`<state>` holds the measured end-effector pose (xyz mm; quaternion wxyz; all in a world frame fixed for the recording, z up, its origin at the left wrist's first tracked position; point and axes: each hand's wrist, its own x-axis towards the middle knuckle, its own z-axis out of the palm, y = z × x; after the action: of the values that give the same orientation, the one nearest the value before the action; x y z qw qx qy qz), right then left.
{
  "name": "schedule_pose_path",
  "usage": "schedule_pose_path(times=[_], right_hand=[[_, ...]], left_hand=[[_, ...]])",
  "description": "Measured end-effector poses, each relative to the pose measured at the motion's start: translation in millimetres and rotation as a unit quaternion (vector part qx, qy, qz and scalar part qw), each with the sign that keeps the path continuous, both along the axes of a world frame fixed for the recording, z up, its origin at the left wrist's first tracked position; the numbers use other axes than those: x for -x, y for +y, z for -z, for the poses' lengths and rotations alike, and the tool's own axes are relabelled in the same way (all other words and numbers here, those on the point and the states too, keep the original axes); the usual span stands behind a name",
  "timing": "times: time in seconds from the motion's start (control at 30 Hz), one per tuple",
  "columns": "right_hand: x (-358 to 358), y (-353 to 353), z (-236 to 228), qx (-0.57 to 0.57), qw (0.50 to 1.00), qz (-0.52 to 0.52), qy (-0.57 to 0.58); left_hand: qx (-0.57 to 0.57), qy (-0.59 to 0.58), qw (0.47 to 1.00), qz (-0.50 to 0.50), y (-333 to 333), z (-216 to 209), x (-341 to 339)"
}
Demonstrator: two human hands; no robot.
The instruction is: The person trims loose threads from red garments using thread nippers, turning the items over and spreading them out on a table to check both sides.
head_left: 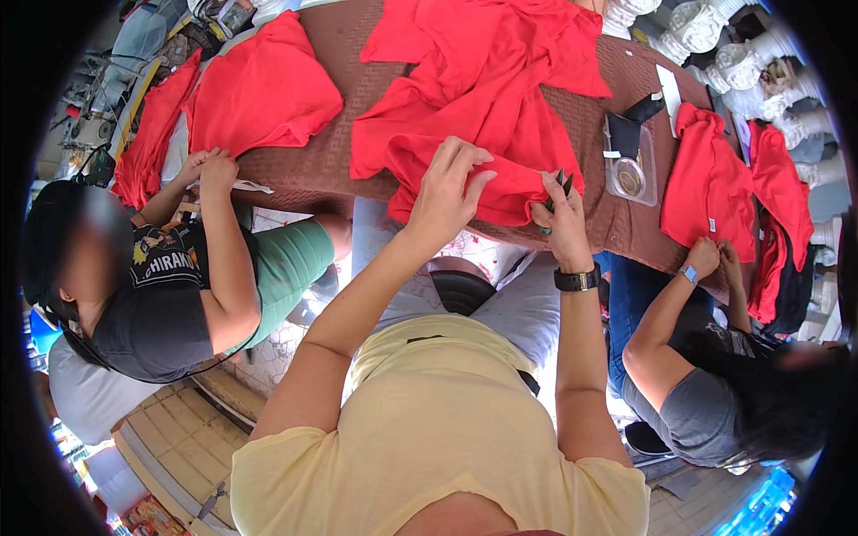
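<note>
Desk (590, 219) with a brown textured cover runs across the top of view. Biggest item on it: red garment (483, 98), heaped mid-desk, its lower edge hanging at the near desk edge. Second red garment (264, 89) lies flat at the left end, a third red garment (710, 183) sits at the right end, more red cloth draped just past it. Clear plastic box (630, 165) with a round object inside sits on the desk between the centre heap and the right garment; a dark pouch touches its upper side. Left hand (447, 188) is pinching a fold of the centre garment's lower edge, fingers closed on the cloth. Right hand (559, 210), black watch on the wrist, is clenched around a small dark tool (563, 183) right at the same hem; tool type not clear. The two hands are close, the fold between them. Co-worker at left has both hands at the desk edge below the flat garment; co-worker at right has both hands on the right garment's lower edge.
</note>
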<state>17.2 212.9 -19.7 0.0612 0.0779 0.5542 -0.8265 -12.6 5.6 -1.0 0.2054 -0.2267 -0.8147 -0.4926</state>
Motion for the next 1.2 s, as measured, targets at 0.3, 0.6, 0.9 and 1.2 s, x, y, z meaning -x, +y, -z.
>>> schedule_pose_path(times=[0.3,0.6,0.9,1.2], right_hand=[[1.5,5.1,6.3,0.108,0.993,-0.021,-0.030],[1.4,9.2,12.7,0.121,0.992,-0.019,-0.020],[-1.9,4.3,5.0,0.100,0.995,0.012,-0.007],[-10.0,-4.4,-4.1,-0.012,0.997,0.065,0.028]], left_hand=[[0.070,0.022,0.996,0.042,9.5,15.0,14.9],[-0.168,-0.182,0.964,0.096,0.5,8.9,10.4],[0.011,-0.100,0.989,0.109,14.4,-20.3,-17.6],[-0.032,0.027,0.999,0.014,47.7,9.4,-4.3]])
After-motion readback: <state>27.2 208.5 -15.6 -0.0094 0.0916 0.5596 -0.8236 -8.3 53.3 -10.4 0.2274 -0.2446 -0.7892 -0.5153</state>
